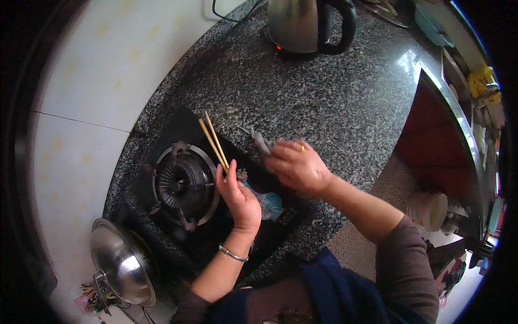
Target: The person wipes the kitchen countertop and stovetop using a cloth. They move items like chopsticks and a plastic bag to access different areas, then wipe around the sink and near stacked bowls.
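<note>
My left hand [238, 198] holds a pair of wooden chopsticks [212, 139], their free ends pointing away from me. It is above the right side of a black gas hob, beside the round burner [178, 184]. In my right hand [299, 168] is a crumpled grey cloth-like thing [261, 141], too blurred to name surely. That hand is over the hob's right edge, by the speckled granite counter [315, 97]. Between my hands, a light-blue patch [270, 204] shows on the hob's dark surface, partly hidden by my left hand.
An electric kettle [293, 26] with a red light stands at the far side. A steel pan lid [123, 263] leans at the lower left, near the tiled wall [81, 162]. Right of the counter's curved edge are a dark red surface [437, 141] and a pale bucket [431, 210].
</note>
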`<state>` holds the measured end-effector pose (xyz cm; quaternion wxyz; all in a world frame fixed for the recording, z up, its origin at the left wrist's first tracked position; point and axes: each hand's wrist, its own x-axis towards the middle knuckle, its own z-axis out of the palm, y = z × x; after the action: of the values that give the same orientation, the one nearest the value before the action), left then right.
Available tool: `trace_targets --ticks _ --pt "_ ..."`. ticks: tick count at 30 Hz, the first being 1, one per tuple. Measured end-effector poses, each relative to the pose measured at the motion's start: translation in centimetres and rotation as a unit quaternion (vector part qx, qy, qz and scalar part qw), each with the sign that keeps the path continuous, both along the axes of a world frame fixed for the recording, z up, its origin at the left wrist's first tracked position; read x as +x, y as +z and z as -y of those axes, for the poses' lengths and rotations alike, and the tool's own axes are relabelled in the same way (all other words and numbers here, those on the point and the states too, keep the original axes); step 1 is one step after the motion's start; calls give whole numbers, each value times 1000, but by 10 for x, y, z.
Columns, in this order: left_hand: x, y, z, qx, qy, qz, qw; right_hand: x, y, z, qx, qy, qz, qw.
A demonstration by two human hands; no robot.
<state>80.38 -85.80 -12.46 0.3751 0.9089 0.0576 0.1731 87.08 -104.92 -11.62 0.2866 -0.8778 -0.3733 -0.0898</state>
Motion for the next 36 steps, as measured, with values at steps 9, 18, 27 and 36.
trace_targets --ticks 9,18,27,36 --pt "6 14 10 18 7 -39 999 198 -32 -76 -21 -325 90 941" --pt "5 14 8 -53 29 -88 994 284 -23 -156 -118 -180 21 976" --pt "3 13 5 -87 43 -66 993 261 -41 -158 33 79 68 994" --pt "4 8 5 -65 36 -52 996 234 -34 -27 64 -77 102 990"
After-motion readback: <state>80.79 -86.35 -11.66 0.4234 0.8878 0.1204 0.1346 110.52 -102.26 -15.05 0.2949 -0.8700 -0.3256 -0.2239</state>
